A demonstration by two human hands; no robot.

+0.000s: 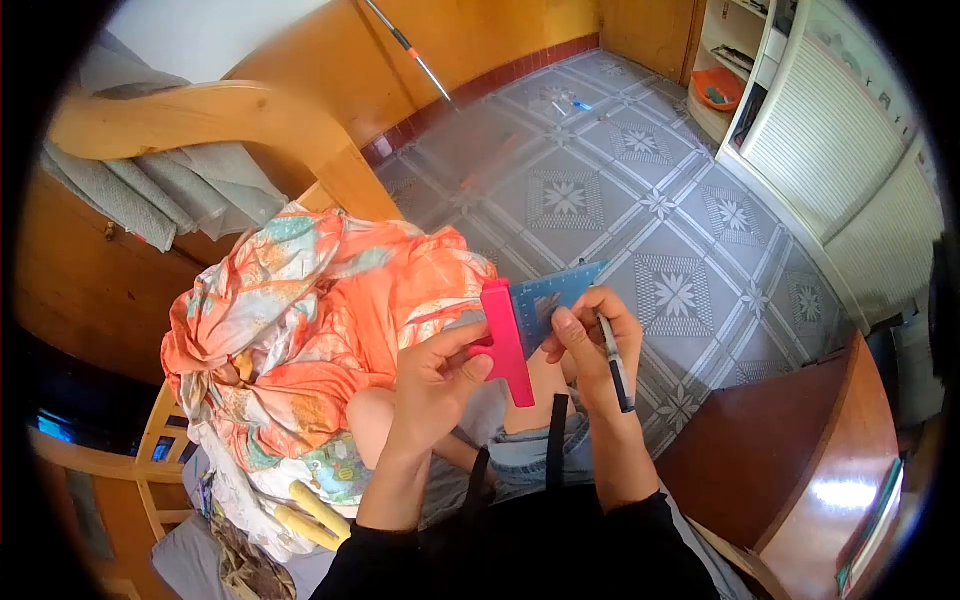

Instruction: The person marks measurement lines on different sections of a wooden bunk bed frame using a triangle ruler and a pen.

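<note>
In the middle of the head view, my left hand (440, 375) holds a bright pink plastic bar (509, 345) between thumb and fingers; its exact kind I cannot make out. The bar stands nearly upright, tilted slightly. Just right of it is a translucent blue set square (535, 308) with markings along its edge, its tip pointing up and right. My right hand (602, 350) pinches the set square between thumb and fingers. A dark pen-like tool (615, 365) also lies in the right hand, its lower end pointing down. The set square's left edge meets or overlaps the bar.
Rumpled orange patterned bedding (350, 290) lies to the left, beside a wooden bed frame (200, 115). A patterned tile floor (565, 195) stretches ahead. White cabinets (835, 120) stand at right, with a brown wooden surface (765, 450) nearer. A pole (410, 48) leans at the far wall.
</note>
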